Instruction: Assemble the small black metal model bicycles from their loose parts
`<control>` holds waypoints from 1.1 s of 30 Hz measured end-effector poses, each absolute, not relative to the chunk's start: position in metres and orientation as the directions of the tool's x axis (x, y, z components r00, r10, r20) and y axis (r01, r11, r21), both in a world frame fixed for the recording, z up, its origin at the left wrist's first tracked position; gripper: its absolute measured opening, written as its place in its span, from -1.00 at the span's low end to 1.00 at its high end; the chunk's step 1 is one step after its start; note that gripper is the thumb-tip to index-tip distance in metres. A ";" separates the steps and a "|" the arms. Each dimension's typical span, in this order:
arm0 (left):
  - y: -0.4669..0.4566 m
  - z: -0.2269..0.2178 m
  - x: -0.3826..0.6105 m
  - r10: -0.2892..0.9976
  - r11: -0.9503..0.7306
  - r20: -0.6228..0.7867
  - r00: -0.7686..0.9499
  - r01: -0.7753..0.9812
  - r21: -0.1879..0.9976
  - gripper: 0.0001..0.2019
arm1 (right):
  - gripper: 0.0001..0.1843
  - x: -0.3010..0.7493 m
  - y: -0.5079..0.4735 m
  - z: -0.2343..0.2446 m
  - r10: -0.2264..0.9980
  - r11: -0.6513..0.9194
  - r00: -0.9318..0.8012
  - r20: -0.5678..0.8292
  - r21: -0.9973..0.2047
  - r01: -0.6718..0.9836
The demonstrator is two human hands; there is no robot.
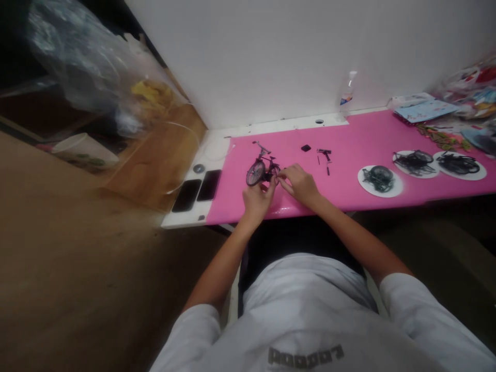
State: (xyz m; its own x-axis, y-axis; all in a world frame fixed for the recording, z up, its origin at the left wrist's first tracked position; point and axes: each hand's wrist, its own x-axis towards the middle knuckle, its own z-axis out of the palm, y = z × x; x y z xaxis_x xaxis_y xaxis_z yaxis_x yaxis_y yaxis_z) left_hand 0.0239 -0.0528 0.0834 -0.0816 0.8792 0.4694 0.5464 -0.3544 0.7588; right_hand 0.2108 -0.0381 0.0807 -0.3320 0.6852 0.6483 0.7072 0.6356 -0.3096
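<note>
A small model bicycle (pixel 260 166) with a dark red frame stands on the pink mat (pixel 349 150), its front wheel pointing left. My left hand (pixel 258 199) grips the bicycle from below at its rear part, fingers curled round it. My right hand (pixel 300 182) is pinched against the rear of the bicycle, fingertips together; what they hold is too small to make out. Both hands meet near the mat's front edge.
A small black part (pixel 306 148) and small tools (pixel 324 154) lie behind my hands. Three white plates (pixel 380 180) with dark parts sit at right. Two black phones (pixel 197 190) lie left of the mat. A plastic bottle (pixel 346 95) stands by the wall; packaging clutters the far right.
</note>
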 end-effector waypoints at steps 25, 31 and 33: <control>-0.047 0.097 0.029 0.978 -0.193 0.169 -0.121 -0.233 0.953 -0.44 | -0.56 0.213 -0.040 0.091 0.769 0.559 -0.053 0.637 -0.631 0.538; -0.045 0.098 0.030 0.993 -0.111 0.087 -0.084 -0.335 0.936 -0.33 | -0.53 0.210 -0.037 0.091 0.855 0.502 -0.034 0.518 -0.809 0.306; -0.044 0.097 0.031 0.994 -0.104 0.085 -0.071 -0.341 0.934 -0.30 | -0.50 0.209 -0.037 0.091 0.868 0.486 -0.039 0.496 -0.830 0.275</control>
State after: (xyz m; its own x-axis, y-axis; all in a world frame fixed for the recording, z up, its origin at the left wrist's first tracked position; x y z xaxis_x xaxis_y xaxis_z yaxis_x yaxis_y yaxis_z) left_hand 0.0306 -0.0442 0.0972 -0.0706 0.9939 0.0846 -0.3414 -0.1037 0.9342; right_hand 0.2092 -0.0371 0.0909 -0.0390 0.8677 0.4956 0.2747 0.4862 -0.8296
